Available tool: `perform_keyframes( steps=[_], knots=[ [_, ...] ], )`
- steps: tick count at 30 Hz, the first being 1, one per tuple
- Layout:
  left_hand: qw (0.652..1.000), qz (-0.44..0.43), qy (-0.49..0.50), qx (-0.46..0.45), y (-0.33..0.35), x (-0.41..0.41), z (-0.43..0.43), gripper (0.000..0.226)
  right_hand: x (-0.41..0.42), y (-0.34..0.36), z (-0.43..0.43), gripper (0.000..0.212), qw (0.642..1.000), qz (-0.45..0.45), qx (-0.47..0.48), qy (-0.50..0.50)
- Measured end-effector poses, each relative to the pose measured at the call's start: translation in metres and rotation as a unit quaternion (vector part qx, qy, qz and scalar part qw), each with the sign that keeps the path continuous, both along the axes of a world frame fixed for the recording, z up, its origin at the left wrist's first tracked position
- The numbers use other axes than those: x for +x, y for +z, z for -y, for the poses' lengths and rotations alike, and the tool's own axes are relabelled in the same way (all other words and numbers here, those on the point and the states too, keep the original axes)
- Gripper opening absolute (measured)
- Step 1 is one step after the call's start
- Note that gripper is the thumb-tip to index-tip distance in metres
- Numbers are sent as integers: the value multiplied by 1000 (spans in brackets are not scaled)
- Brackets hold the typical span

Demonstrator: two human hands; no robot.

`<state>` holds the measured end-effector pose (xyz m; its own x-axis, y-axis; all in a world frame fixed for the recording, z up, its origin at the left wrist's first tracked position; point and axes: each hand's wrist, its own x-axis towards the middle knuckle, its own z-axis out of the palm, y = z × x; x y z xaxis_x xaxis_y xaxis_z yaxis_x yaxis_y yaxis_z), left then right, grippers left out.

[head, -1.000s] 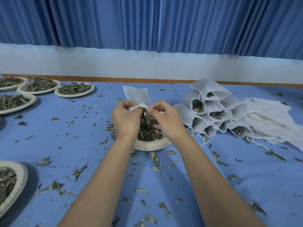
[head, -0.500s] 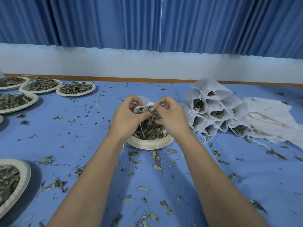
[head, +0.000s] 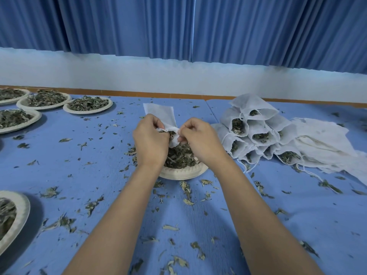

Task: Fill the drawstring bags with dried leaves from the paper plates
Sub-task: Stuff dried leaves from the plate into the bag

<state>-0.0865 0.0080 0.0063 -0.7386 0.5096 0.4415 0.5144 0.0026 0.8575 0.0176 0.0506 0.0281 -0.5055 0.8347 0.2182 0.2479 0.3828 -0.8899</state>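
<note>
The thin white fabric drawstring bag (head: 159,114), down in the dried green leaves (head: 179,156) half a second ago, now stands up beyond the grip: left hand (head: 151,140) and right hand (head: 201,140) pinch its mouth above the round paper plate (head: 183,174). Likely one scoop gathered; filling continues.

place: seems a plain hall set up as a hand-packing workroom | back: blue pleated curtains (head: 119,26) above a white wall (head: 178,80) | surface: two joined blue-covered tables (head: 59,171) | stock: several paper plates (head: 87,112) heaped with dried leaves (head: 88,103) | output: stacked pile of filled drawstring bags (head: 256,124) | mess: leaf crumbs (head: 186,190) scattered over the covering
</note>
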Motion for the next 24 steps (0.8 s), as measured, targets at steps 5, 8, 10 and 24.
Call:
perform_keyframes(
  steps=[5,8,10,24],
  knots=[
    [980,143,-131,-51,10,-9,6,19,-3,-9,-2,8,999,-18,22,-40],
    [942,263,-208,-31,19,-14,12,14,-3,-11,-3,7,998,-31,24,-47],
    [939,263,-221,-26,20,-17,14,14,-3,-11,-3,8,998,-36,24,-47],
    [997,-61,-39,-29,-1,-8,6,37,-5,-6,1,21,999,-12,-19,28]
  ],
)
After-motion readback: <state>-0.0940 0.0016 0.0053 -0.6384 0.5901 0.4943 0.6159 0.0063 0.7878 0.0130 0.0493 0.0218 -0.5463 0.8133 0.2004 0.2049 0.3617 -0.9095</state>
